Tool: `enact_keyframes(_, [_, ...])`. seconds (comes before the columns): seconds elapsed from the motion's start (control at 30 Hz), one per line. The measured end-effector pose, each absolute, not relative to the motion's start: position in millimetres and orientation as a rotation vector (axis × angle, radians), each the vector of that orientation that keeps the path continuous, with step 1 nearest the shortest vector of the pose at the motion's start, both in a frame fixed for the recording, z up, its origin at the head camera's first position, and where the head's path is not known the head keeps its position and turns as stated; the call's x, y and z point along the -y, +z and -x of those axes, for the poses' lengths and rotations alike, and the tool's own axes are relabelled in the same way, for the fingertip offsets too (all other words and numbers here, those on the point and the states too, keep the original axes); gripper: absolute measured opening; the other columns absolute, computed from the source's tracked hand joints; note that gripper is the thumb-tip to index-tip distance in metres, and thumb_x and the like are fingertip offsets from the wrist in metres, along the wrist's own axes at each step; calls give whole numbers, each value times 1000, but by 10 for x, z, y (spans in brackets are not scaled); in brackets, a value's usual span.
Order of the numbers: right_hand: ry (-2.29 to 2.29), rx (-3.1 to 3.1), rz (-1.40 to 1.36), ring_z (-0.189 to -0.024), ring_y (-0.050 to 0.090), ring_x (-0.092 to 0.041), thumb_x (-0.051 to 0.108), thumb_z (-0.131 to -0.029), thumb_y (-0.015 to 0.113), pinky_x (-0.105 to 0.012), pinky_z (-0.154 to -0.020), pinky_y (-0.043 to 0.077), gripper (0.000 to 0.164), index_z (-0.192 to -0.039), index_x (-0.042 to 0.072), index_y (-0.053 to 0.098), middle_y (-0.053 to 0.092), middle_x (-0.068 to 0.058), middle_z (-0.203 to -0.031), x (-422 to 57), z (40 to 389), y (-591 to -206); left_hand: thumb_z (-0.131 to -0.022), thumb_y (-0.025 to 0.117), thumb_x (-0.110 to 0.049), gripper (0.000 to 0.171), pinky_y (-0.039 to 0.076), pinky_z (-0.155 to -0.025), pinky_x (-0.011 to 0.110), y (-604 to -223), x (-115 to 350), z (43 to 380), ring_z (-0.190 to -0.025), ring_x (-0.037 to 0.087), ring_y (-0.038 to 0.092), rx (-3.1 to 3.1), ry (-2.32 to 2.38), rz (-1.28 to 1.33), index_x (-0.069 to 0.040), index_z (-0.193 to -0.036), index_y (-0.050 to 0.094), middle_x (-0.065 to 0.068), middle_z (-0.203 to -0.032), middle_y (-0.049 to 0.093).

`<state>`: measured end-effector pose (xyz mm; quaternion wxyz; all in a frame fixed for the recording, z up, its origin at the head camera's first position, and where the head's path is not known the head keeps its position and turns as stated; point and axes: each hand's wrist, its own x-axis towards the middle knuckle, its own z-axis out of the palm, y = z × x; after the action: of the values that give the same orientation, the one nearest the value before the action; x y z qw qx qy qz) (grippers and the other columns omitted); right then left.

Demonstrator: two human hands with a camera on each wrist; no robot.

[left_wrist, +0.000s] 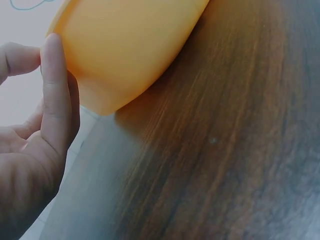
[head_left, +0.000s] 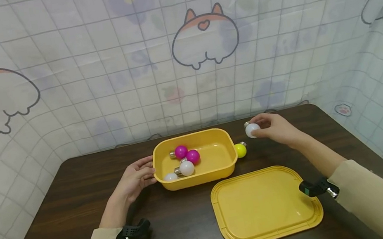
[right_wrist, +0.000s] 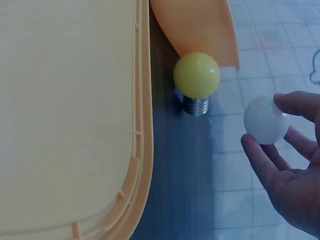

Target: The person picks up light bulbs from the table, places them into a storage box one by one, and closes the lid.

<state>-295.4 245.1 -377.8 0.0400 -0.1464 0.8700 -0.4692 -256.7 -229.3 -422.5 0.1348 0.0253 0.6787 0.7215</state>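
Observation:
My right hand [head_left: 274, 127] pinches a white light bulb [head_left: 252, 130] by its round globe, above the table's back right; its metal base faces away from the hand. In the right wrist view the thumb and fingers surround the white globe [right_wrist: 264, 120]. My left hand [head_left: 136, 178] rests its fingers against the left end of a yellow bin [head_left: 219, 173]. The left wrist view shows fingers [left_wrist: 56, 95] touching the bin wall [left_wrist: 125, 45] near its rim. Inside lie two magenta bulbs [head_left: 193, 157] and two white bulbs [head_left: 186, 168]. One is partly hidden by the front wall.
A yellow bulb [head_left: 241, 150] lies on the table just right of the bin. In front of it is a flat yellow lid [head_left: 265, 206] with a raised rim. Behind the dark wooden table [head_left: 179, 230] hangs a patterned cloth [head_left: 100, 67].

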Motion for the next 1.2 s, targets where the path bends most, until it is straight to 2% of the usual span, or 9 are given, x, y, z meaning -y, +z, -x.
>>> enact_keyframes(0.13, [-1449, -2647, 458, -116, 59, -35, 20, -99, 71, -41, -92, 56, 42, -134, -1, 59, 60, -21, -129, -2397, 2964, -3737, -101, 57, 4, 59, 61, -77, 27, -4211, 2305, 2581, -91, 18, 71, -1955, 2099, -90, 8, -155, 31, 22, -130, 61])
enact_keyframes(0.33, [-1442, -2641, 471, -116, 60, -34, 23, -99, 71, -45, -93, 55, 43, -134, 2, 59, 61, -20, -129, -2304, 2992, -3672, -101, 58, 4, 60, 61, -75, 27, -4216, 2309, 2608, -89, 18, 72, -1927, 2119, -89, 9, -154, 31, 17, -126, 64])
enact_keyframes(0.53, [-1450, -2627, 514, -117, 59, -34, 23, -99, 71, -43, -91, 53, 43, -135, 2, 60, 60, -20, -130, -2211, 3003, -3648, -100, 61, 3, 61, 61, -75, 27, -4224, 2311, 2601, -89, 18, 71, -1933, 2120, -86, 9, -153, 33, 17, -124, 64])
enact_keyframes(0.67, [-1481, -2598, 534, -118, 59, -34, 22, -99, 71, -46, -93, 53, 43, -134, 1, 59, 60, -20, -131, -2140, 3000, -3640, -100, 61, 3, 61, 61, -76, 27, -4222, 2311, 2598, -89, 17, 71, -1937, 2118, -94, 9, -154, 32, 17, -124, 63])
enact_keyframes(0.8, [-1497, -2578, 540, -118, 59, -34, 21, -99, 71, -54, -97, 52, 42, -135, 2, 60, 60, -19, -131, -2076, 3005, -3630, -100, 60, 3, 61, 61, -76, 27, -4219, 2306, 2589, -88, 16, 71, -1940, 2116, -85, 9, -154, 32, 16, -123, 64])
enact_keyframes(1.2, [-1523, -2504, 584, -117, 60, -34, 18, -100, 70, -57, -100, 52, 41, -135, 1, 59, 60, -20, -132, -1841, 3030, -3640, -101, 58, 4, 60, 61, -77, 27, -4219, 2320, 2569, -88, 16, 72, -1918, 2130, -82, 9, -154, 31, 13, -119, 66])
